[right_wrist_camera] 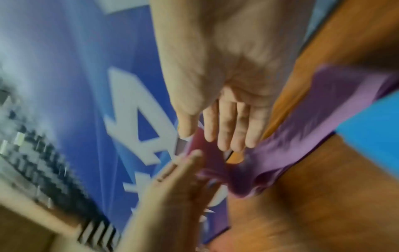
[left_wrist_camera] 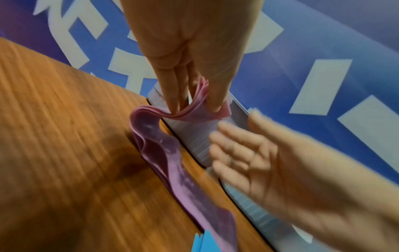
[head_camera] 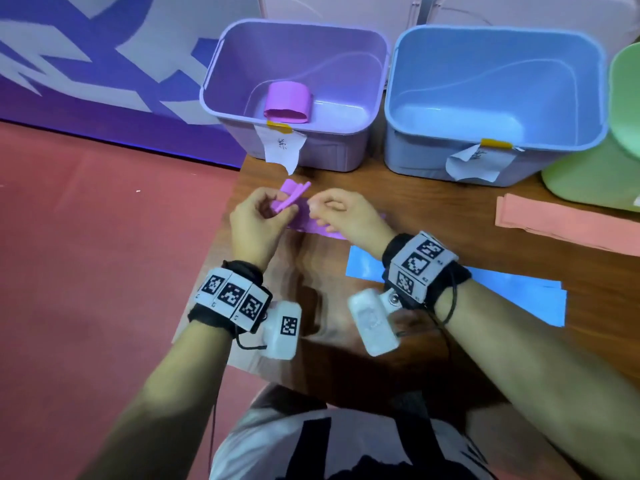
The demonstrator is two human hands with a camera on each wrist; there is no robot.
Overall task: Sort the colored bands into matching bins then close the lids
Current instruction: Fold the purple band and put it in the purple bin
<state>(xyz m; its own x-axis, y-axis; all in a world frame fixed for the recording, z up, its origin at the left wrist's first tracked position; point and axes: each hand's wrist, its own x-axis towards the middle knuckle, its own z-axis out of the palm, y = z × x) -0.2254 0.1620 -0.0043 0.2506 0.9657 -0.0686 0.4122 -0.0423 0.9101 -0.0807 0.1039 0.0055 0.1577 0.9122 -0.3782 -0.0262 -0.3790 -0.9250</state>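
Observation:
My left hand [head_camera: 278, 207] pinches the folded end of a purple band [head_camera: 297, 191] and lifts it just in front of the purple bin [head_camera: 332, 152]. The rest of the band [left_wrist_camera: 172, 162] trails flat on the wooden table [head_camera: 322, 268]. My right hand [head_camera: 327, 211] hovers over the band's flat part with relaxed fingers [left_wrist_camera: 235, 136] and holds nothing. Another purple band [head_camera: 287, 102], rolled up, lies inside the purple bin. The blue bin [head_camera: 415, 157] beside it is empty. In the right wrist view the band [right_wrist_camera: 323, 119] runs under my right hand [right_wrist_camera: 215, 136].
Blue bands [head_camera: 519, 292] lie flat under my right wrist, and salmon bands [head_camera: 554, 223] lie at the right. A green bin [head_camera: 588, 181] stands at the far right edge. The table's left edge drops to red floor [head_camera: 104, 237] just beside my left hand.

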